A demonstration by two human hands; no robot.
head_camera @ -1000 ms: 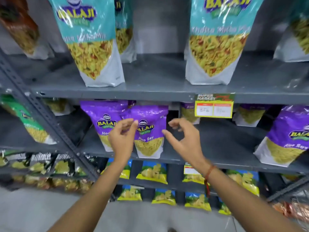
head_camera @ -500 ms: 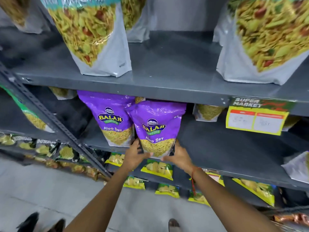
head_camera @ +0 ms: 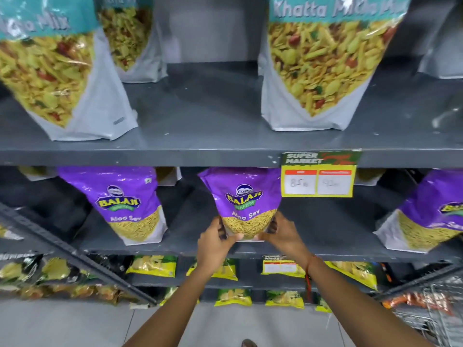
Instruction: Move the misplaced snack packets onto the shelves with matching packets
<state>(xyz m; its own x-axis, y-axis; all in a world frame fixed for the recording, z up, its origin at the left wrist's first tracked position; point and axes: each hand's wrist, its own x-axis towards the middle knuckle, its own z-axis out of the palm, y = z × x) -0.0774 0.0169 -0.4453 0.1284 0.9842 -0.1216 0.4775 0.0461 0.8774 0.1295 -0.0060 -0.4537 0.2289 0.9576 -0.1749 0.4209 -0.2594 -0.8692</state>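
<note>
Gripping purple Aloo Sev packet at lower corners: left hand and right hand both clamping it, standing upright on middle shelf, well apart from matching packet.

Handwritten prices on the price tag, illegibly blurred.

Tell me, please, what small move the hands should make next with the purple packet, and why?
Probably let go and draw back. Both the left hand and the right hand grip the bottom of the purple packet, which stands upright on the middle shelf, apart from the other Aloo Sev packets of its kind. It seems placed, so only the release remains.
</note>
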